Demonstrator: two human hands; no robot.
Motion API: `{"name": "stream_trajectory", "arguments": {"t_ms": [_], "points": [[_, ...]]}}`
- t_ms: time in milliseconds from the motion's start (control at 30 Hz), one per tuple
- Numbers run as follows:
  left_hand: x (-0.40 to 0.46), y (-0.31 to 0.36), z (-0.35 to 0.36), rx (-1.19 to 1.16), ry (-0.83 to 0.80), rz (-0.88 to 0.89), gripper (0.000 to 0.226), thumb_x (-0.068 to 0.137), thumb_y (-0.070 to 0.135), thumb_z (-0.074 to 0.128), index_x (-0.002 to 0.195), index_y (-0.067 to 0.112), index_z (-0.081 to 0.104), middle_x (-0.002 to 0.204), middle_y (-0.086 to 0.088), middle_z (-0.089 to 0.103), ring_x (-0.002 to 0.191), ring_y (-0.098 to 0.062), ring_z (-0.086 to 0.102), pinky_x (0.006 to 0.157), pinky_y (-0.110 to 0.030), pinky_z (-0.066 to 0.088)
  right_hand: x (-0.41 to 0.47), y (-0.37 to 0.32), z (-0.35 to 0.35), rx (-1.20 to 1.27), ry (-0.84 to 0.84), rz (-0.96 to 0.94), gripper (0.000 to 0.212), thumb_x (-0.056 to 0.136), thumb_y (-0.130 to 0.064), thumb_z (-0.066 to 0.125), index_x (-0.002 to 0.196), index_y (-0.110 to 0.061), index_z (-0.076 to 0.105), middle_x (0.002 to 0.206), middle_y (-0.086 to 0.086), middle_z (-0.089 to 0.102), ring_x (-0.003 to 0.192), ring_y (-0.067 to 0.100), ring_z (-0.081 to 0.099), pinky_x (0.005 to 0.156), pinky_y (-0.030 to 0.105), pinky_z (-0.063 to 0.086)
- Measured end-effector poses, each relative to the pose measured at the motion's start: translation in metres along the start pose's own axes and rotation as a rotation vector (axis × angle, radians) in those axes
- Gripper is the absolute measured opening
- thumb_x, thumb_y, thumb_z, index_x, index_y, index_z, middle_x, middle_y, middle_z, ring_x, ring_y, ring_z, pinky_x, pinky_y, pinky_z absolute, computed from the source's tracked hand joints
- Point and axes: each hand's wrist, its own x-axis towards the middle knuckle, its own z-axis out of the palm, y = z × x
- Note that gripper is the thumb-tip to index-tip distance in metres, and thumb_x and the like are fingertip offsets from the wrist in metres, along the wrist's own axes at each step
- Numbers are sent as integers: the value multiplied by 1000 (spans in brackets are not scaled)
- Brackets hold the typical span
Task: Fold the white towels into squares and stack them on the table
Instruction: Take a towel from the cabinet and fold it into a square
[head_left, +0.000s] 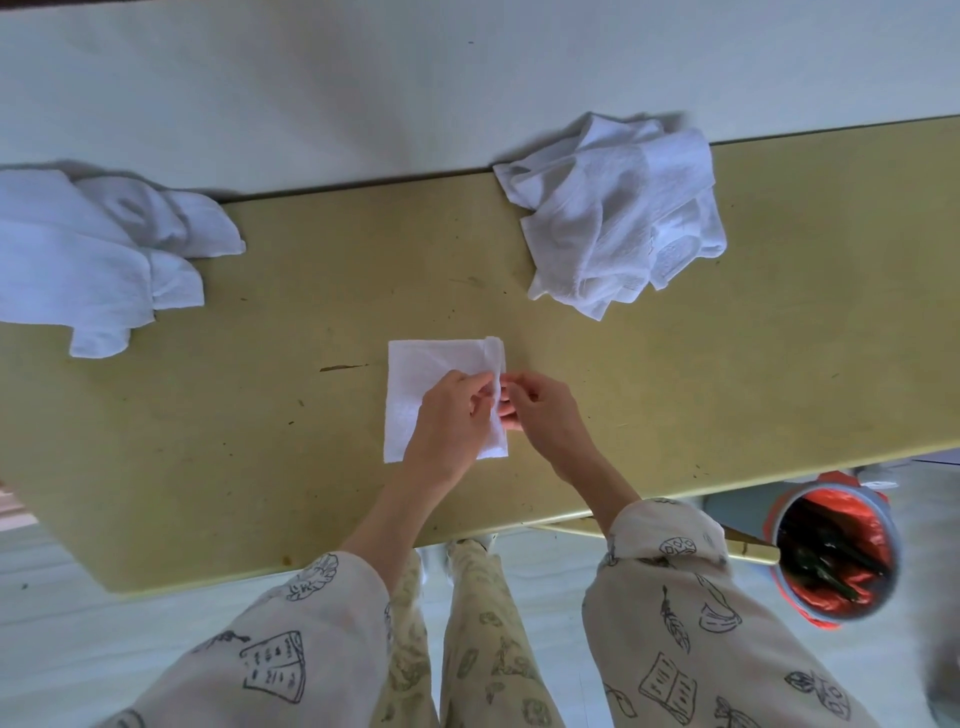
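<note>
While the yellow tabletop (260, 415) carries crumpled towel heaps at ten (88, 260) and one o'clock (618, 213), a folded white towel (431, 374) lies centred, its right edge pinched by left hand (447, 421) and right hand (545, 415) fingers.

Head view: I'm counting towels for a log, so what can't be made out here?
- Left pile: cut off by the left frame edge.
- Right pile: crumpled, so the towel count is unclear.
- Folded towel: its near part is hidden by the hands, left and right.
</note>
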Motion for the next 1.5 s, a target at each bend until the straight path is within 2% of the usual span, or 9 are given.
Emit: {"name": "stream_trajectory", "arguments": {"t_ms": [300,500,667,867,1000,1133,1300,1367,1500], "points": [[-15,-35,-14,131,352,161,24,84,-3,56,100,10,68,93,-7,58,86,-21,52,75,-19,38,-2,-4,-6,-16,64,85,20,86,-10,58,104,-2,64,83,8,69,69,18,65,73,31,57],[-39,-69,-9,328,185,194,38,78,6,69,114,15,62,110,-10,51,99,-23,44,83,-37,48,-15,1,-1,-173,40,90,15,82,-16,66,94,-7,65,89,9,69,86,26,67,85,42,53],[-37,-64,-5,427,164,241,46,74,10,73,118,15,59,110,-12,52,95,-32,51,83,-42,48,-17,2,2,-261,79,74,10,83,-13,61,91,-9,67,93,7,71,90,24,66,84,33,51],[-32,-65,-11,479,242,415,28,85,13,45,109,14,61,110,-8,57,104,-23,47,80,-39,46,-18,5,4,-228,112,74,5,84,-10,59,85,-14,62,90,4,68,89,24,66,79,30,51],[-13,-73,-16,552,242,541,41,79,-7,51,116,10,54,126,-10,51,126,-27,40,100,-39,34,-16,6,5,-250,120,59,7,84,-9,54,84,-16,56,86,0,62,87,25,65,73,29,48],[0,-81,-17,694,173,513,43,88,3,48,131,7,45,144,-14,39,138,-27,30,113,-44,24,-15,9,7,-276,143,47,6,85,-9,53,87,-14,55,88,1,60,89,27,63,72,29,45],[0,-88,-11,767,94,493,49,98,22,24,145,7,25,154,-12,20,143,-25,13,115,-47,16,-20,10,27,-598,486,-449,23,87,-11,48,107,-4,58,105,12,59,95,31,59,79,36,45],[2,-91,-13,778,92,507,49,100,26,16,145,10,25,154,-10,21,143,-24,14,114,-46,18,-12,13,40,-776,471,-637,34,88,-15,40,117,-4,55,121,16,57,116,33,54,96,42,42],[5,-97,-17,797,87,524,50,99,32,20,145,16,26,154,-5,21,143,-22,13,114,-49,17,14,33,50,-1010,353,-633,49,93,-25,30,134,-2,44,144,15,42,136,27,33,110,47,28]]}}
